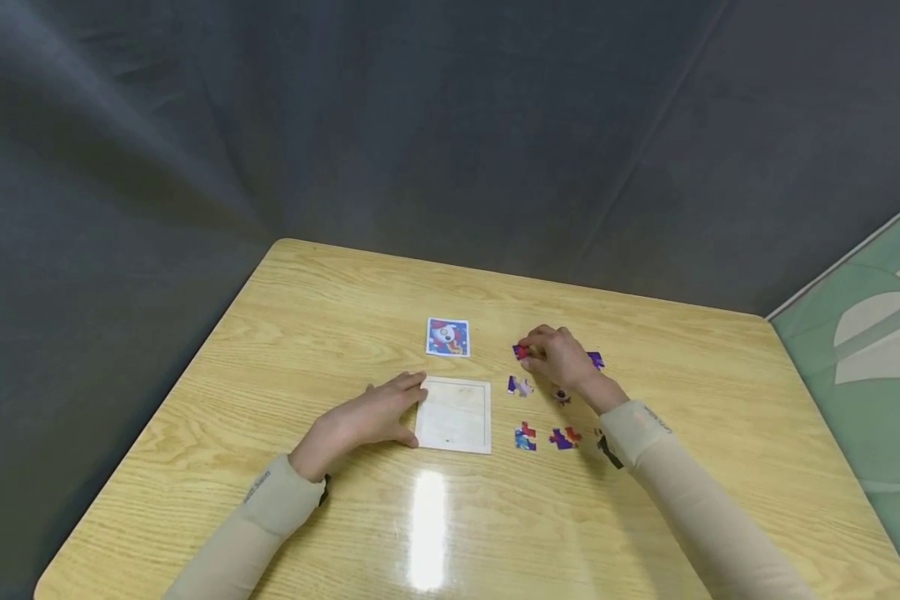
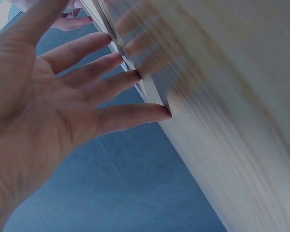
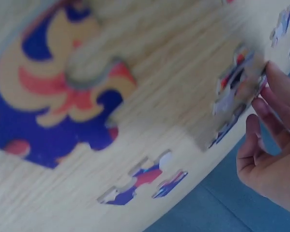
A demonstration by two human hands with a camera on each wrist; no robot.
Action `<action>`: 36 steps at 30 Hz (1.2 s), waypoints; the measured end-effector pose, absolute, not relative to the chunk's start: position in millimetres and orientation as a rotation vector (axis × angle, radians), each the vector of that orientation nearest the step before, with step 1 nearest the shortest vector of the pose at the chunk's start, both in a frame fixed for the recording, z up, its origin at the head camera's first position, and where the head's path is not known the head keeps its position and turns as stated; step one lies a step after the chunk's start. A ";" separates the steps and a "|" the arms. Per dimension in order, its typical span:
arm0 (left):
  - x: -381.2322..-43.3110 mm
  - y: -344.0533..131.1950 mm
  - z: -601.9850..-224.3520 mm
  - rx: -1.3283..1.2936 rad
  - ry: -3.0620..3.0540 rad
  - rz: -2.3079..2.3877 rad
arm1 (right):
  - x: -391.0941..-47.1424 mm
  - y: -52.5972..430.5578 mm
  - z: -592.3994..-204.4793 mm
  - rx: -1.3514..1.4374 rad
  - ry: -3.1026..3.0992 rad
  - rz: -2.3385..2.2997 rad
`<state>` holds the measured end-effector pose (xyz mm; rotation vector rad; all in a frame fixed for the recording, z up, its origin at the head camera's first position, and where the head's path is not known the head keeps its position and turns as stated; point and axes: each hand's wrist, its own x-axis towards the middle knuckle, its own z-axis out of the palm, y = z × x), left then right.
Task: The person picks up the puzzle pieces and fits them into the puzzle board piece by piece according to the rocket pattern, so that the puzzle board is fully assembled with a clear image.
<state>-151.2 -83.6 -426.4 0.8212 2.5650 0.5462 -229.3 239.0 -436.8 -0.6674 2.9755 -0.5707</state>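
My left hand rests along the left edge of a white square puzzle board, its fingers spread and fairly straight; in the left wrist view, fingertips touch near the tabletop. To the right of the board, my right hand pinches a red and purple puzzle piece between thumb and fingers, low over the table. Below that hand lie a purple and white piece and a piece with a dark eye. The right wrist view shows a large orange and blue piece close up.
A small picture card of a white dog lies behind the board. Nearer the front are a blue and red piece and a purple and orange piece. Another purple piece shows beyond the right wrist. Dark curtain hangs behind the table.
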 end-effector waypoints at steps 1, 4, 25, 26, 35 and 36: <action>-150.9 -83.4 -426.4 0.822 2.564 0.549 | -228.8 239.8 -436.8 -0.696 2.986 -0.545; -150.1 -83.3 -425.3 0.824 2.565 0.547 | -227.6 240.8 -438.2 -0.771 3.025 -0.475; -145.3 -88.1 -430.5 0.822 2.566 0.558 | -226.7 249.9 -449.9 -0.790 2.939 -0.657; -145.0 -88.7 -431.3 0.819 2.559 0.572 | -226.8 251.0 -449.8 -0.792 2.922 -0.668; -143.0 -91.1 -440.0 0.810 2.565 0.701 | -231.1 255.8 -445.9 -0.737 2.846 -0.796; -142.7 -91.0 -440.2 0.817 2.570 0.695 | -231.3 255.8 -445.5 -0.724 2.852 -0.803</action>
